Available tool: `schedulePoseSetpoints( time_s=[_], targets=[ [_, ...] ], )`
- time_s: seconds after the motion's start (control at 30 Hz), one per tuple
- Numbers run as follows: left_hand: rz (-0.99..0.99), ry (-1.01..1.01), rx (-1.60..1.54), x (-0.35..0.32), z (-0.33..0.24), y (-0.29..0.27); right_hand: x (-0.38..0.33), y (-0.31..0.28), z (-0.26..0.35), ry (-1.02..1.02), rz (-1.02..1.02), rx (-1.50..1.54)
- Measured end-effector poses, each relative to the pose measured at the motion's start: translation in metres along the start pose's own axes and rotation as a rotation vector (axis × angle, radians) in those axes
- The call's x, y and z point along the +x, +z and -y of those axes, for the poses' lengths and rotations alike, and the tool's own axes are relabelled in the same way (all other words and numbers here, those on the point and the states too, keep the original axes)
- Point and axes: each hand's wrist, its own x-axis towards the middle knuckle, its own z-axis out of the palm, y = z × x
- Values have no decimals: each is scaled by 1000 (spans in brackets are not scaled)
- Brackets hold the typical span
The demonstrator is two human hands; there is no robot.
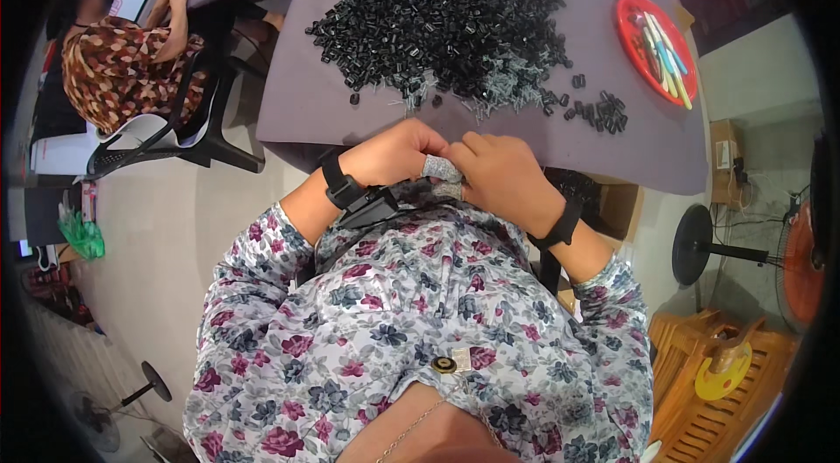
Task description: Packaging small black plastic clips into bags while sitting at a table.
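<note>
My left hand [398, 154] and my right hand [509, 176] meet just in front of the table's near edge, close to my body. Both are closed, fingertips pressed together; whatever they pinch is hidden or too small to make out. Speckled grey wraps [443, 169] cover fingers where the hands meet. Beyond them, a large heap of small black plastic pieces [437, 12] covers much of the table. Silvery screws or pins [512, 85] lie along the heap's near side. A smaller cluster of black pieces [604, 111] sits to the right, nearer my right hand.
A red plate [626, 32] with several pens or slim tools [667, 56] stands at the right of the grey-covered table [350, 123]. On the left, another person [131, 69] sits in a black chair [188, 152]. Fans [691, 244] and an orange-brown slatted chair [717, 402] are at right.
</note>
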Motion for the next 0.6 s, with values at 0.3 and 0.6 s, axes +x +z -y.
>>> schedulePoseSetpoints(
  time_s=[0.3, 0.6],
  targets=[
    [126, 65, 52, -7, -14, -5, 1, -3, 1, -52, -46, 94],
    [67, 112, -30, 1, -13, 10, -4, -3, -4, 29, -139, 267]
  ],
)
